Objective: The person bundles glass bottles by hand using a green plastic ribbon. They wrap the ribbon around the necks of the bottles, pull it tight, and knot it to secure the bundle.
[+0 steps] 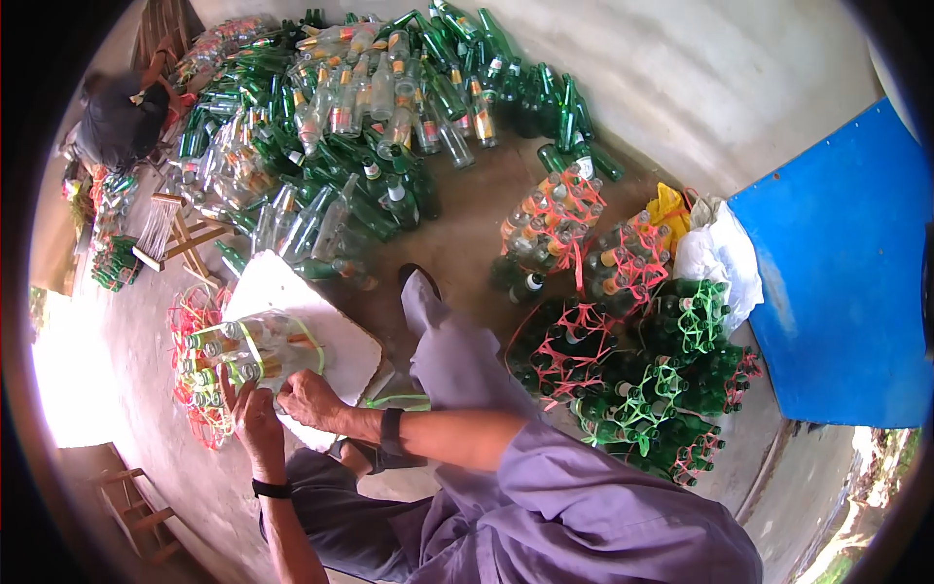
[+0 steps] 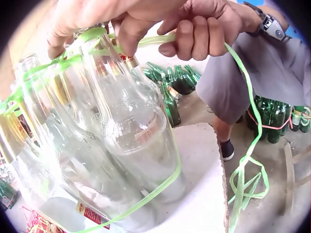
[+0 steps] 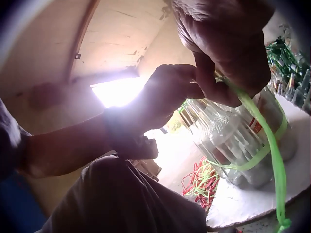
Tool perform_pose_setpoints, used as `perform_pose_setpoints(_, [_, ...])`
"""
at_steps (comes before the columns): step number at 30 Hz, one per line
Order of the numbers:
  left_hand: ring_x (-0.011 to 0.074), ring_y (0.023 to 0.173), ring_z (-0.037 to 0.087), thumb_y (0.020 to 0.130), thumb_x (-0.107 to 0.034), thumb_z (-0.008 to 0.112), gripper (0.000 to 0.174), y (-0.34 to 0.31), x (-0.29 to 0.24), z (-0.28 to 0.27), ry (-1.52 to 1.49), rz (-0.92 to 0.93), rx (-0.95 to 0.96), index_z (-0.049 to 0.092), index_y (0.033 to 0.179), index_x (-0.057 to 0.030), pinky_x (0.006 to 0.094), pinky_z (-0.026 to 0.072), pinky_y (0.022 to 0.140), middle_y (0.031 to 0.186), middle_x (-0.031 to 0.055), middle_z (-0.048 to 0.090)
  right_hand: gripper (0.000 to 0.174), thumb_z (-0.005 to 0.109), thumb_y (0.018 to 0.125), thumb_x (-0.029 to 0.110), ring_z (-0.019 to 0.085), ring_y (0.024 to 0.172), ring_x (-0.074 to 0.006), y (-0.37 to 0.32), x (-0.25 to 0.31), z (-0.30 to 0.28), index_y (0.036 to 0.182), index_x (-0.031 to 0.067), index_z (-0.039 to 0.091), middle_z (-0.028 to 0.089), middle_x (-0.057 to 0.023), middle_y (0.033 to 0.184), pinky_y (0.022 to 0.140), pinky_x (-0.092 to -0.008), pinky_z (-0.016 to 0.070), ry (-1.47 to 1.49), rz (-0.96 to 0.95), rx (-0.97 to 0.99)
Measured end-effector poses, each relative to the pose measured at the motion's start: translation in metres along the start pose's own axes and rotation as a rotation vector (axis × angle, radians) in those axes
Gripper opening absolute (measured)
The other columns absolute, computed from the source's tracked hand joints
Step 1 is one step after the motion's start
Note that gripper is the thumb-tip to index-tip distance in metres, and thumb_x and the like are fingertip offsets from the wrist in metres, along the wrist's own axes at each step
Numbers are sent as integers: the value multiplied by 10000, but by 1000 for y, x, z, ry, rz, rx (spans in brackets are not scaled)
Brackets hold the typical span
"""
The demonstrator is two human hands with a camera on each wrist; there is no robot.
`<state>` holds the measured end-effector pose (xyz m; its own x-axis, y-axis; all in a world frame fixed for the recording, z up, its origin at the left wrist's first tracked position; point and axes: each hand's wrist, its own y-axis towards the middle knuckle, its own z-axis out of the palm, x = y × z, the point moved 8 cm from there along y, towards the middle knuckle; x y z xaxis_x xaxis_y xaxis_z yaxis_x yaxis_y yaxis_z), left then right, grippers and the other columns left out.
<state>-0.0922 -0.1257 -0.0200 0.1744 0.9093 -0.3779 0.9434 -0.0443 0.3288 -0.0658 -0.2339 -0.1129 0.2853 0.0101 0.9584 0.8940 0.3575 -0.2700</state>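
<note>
A bundle of clear glass bottles stands on a white board, with green plastic strapping around the bodies and more laced among the necks. My right hand curls its fingers round a length of this strap beside the bundle, and the loose end hangs below it to a knotted loop. At the bottle necks, my left hand has its fingers bent on the same strap, one finger reaching along the near bottles. In the right wrist view, the left hand meets the right hand over the bottle tops.
Red and green strapping lies tangled left of the white board. Behind is a large heap of green and clear bottles. Tied bundles of green bottles stand to my right, near a blue panel. Another person sits far left.
</note>
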Motion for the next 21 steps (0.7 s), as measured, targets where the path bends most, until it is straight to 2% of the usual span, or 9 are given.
perform_pose_setpoints(2, [439,1415,393,764,104,642,110,4,-20,-5,69,107,-37,639,797,0,525,389,1070,1068,179,682,282,626,848,211,713,709,-315,1,10,-1,863,-58,710,705,-226,745,687,-394,561,-3,-42,4])
perform_pose_setpoints(3, [438,1416,392,762,89,651,90,4,-19,-6,33,73,-54,642,766,0,538,372,1086,1052,174,687,326,608,861,230,713,714,-332,2,13,-1,878,-82,703,702,-245,748,703,-399,560,-3,-76,-1])
perform_pose_setpoints(8, [450,1413,387,747,94,646,90,6,-28,-8,117,112,-55,656,766,7,536,372,1108,1032,172,693,309,636,843,220,705,784,-400,-1,9,5,886,-79,698,690,-284,787,760,-440,555,-38,-113,-52])
perform_pose_setpoints(11, [452,1411,389,732,113,642,110,8,-31,-9,104,125,-45,644,757,5,531,389,1092,1024,164,692,289,637,835,193,688,827,-441,1,9,1,935,-73,685,688,-290,814,793,-459,549,-203,-176,-107])
perform_pose_setpoints(16, [445,1413,383,733,117,644,118,9,-38,-11,92,131,-68,646,768,5,531,377,1088,1002,150,687,257,619,850,191,689,812,-435,1,22,-2,893,-50,697,676,-293,795,768,-476,554,-143,-172,-45])
perform_pose_setpoints(18, [444,1404,393,742,116,639,117,10,-41,-12,77,135,-59,649,773,4,528,369,1088,987,151,682,240,621,859,196,686,787,-436,0,23,-4,870,-28,708,677,-277,775,740,-490,548,-249,-149,-123])
perform_pose_setpoints(19, [445,1393,403,753,113,633,115,11,-39,-11,73,128,-28,648,780,2,527,367,1080,960,149,678,242,637,861,210,677,754,-444,0,27,-3,816,-18,705,671,-260,747,707,-501,544,-255,-227,-136])
perform_pose_setpoints(21, [439,1394,404,757,113,627,120,10,-36,-12,51,103,-60,647,791,0,518,370,1072,930,144,675,252,644,862,216,672,738,-447,-1,24,-1,784,-17,698,664,-257,733,693,-503,543,-296,-263,-148])
